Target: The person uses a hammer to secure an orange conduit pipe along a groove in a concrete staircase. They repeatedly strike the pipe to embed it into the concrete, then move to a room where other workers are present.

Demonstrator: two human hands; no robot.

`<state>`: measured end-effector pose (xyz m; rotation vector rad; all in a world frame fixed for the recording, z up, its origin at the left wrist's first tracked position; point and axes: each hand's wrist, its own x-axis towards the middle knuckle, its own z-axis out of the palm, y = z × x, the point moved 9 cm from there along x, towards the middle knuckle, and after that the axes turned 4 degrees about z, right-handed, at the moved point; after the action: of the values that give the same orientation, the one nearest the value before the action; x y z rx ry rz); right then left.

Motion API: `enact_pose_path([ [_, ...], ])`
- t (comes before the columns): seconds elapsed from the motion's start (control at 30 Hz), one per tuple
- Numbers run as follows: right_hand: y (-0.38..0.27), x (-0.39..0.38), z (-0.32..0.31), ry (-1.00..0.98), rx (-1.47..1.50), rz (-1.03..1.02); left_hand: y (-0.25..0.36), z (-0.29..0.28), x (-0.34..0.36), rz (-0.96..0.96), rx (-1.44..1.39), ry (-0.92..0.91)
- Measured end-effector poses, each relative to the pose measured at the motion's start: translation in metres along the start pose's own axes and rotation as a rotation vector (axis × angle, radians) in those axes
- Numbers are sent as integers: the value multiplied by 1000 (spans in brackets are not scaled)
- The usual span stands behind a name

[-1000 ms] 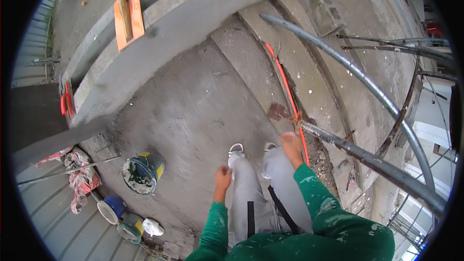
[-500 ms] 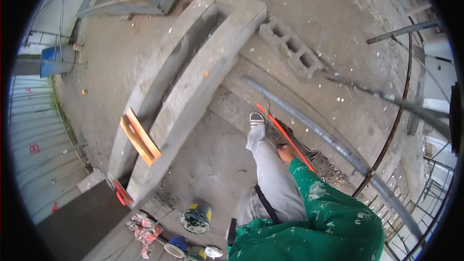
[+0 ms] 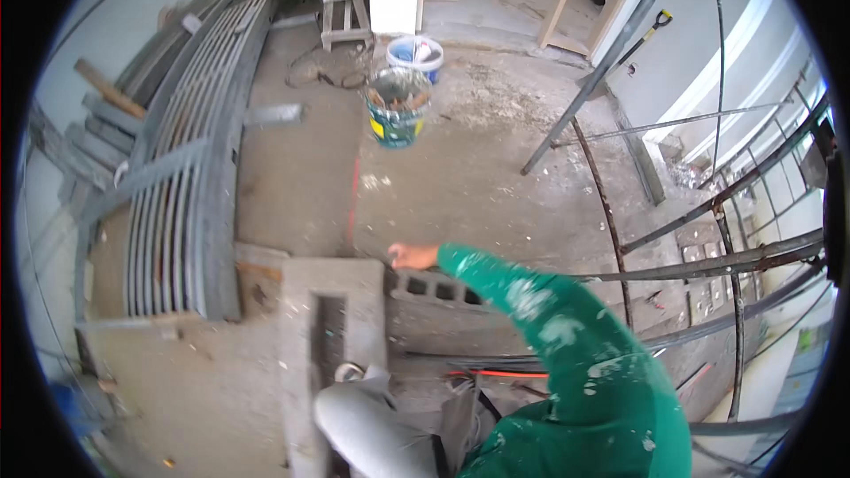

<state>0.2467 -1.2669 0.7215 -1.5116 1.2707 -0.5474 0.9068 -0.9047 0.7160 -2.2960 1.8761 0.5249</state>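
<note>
My right hand (image 3: 413, 256) stretches forward in a paint-spotted green sleeve (image 3: 560, 336). Its fingers look loosely apart, with nothing visible in them. Below and beside it lie a grey hollow concrete block (image 3: 445, 293) and the end of a long concrete piece with a slot (image 3: 361, 278). Touching cannot be made out. One of my shoes (image 3: 348, 372) is at the slotted piece, and my bent knee is over it. A long orange-red bar or handle (image 3: 512, 374) lies on the ground to the right of my legs. My left hand is outside the picture.
A green bucket of debris (image 3: 397, 106) stands ahead, before a white bucket (image 3: 416, 53). Metal grating (image 3: 173, 212) lies at left. A wooden stool (image 3: 345, 18) stands behind. Slanting metal poles (image 3: 589, 88) and bars cross the right side. A shovel (image 3: 651, 34) leans by the wall.
The view has swung up and ahead, bringing the buckets, stool and doorway in. My right hand has moved from beside my leg to out in front. One foot is now at the slotted concrete.
</note>
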Motion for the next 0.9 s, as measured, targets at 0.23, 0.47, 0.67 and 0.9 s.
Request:
enact_pose_path([
  [0.23,-274,-182,-187,48,320,778,97,-264,285,576,-39,-150],
  [0.47,-158,-586,-24,517,300,1589,371,-299,378,-16,-966,-828],
  [0.67,-253,-558,-32,317,862,1591,657,-287,343,131,-582,-1540],
  [0.9,59,-200,-562,853,321,1035,1147,-318,444,601,-226,-1246],
])
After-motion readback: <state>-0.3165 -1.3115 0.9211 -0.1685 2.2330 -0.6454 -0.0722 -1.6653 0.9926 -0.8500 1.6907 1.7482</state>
